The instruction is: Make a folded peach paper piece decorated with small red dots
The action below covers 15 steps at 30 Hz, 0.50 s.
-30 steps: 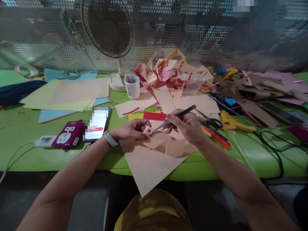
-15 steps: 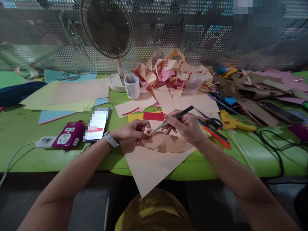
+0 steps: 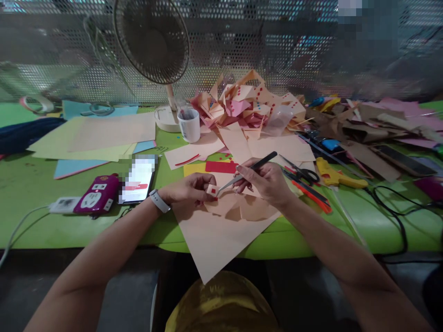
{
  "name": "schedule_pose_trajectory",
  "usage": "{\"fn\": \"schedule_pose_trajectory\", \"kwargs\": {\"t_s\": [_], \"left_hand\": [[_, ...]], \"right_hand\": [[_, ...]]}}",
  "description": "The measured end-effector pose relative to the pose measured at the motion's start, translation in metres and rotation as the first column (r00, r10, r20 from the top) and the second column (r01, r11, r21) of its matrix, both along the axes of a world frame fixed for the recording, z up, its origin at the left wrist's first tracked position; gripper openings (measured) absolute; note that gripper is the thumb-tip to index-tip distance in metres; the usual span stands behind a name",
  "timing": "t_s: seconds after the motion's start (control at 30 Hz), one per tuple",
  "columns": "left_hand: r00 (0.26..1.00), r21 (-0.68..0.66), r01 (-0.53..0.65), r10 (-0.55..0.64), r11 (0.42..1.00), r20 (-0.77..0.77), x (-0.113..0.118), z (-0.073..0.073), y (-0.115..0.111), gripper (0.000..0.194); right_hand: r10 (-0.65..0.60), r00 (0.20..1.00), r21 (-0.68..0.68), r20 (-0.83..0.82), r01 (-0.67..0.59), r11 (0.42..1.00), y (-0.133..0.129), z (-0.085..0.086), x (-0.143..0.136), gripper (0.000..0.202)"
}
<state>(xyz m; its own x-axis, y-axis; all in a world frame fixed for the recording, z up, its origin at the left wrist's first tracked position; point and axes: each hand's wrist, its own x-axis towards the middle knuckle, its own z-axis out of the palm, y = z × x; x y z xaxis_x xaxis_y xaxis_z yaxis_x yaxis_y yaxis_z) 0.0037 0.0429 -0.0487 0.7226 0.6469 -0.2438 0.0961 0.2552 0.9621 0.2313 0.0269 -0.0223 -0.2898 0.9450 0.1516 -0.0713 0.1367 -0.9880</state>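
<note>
Between the thumb and fingers of my left hand [image 3: 194, 189] is a folded peach paper piece [image 3: 209, 189] with a small red square on it. My right hand [image 3: 265, 180] is closed around dark-handled tweezers [image 3: 258, 164]. Their silver tips point left and down, at the lower edge of the folded piece, by a small red bit [image 3: 215, 198]. Under both hands lies a large peach sheet [image 3: 207, 244], one corner hanging past the table's front edge. Just beyond the hands is a red paper strip [image 3: 220, 167] on yellow paper.
On the left are a lit phone [image 3: 140, 177], a purple power bank [image 3: 98, 193] and paper sheets [image 3: 114, 131]. Behind stand a fan [image 3: 152, 41], a white cup [image 3: 189, 125] and a peach paper pile [image 3: 242, 103]. Scissors [image 3: 304, 175] and a yellow glue gun [image 3: 337, 175] lie right.
The view has shifted very slightly. Both hands keep nearly the same pose, and the tweezer tips remain at the folded paper piece.
</note>
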Motion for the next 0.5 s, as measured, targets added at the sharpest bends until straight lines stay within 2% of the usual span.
{"fn": "schedule_pose_trajectory", "kwargs": {"t_s": [0.5], "left_hand": [[1.000, 0.005, -0.019, 0.019, 1.000, 0.009, -0.0016, -0.0024, -0.0001, 0.032]], "right_hand": [[0.045, 0.998, 0.040, 0.042, -0.047, 0.998, 0.0010, -0.0047, 0.0051, 0.034]]}}
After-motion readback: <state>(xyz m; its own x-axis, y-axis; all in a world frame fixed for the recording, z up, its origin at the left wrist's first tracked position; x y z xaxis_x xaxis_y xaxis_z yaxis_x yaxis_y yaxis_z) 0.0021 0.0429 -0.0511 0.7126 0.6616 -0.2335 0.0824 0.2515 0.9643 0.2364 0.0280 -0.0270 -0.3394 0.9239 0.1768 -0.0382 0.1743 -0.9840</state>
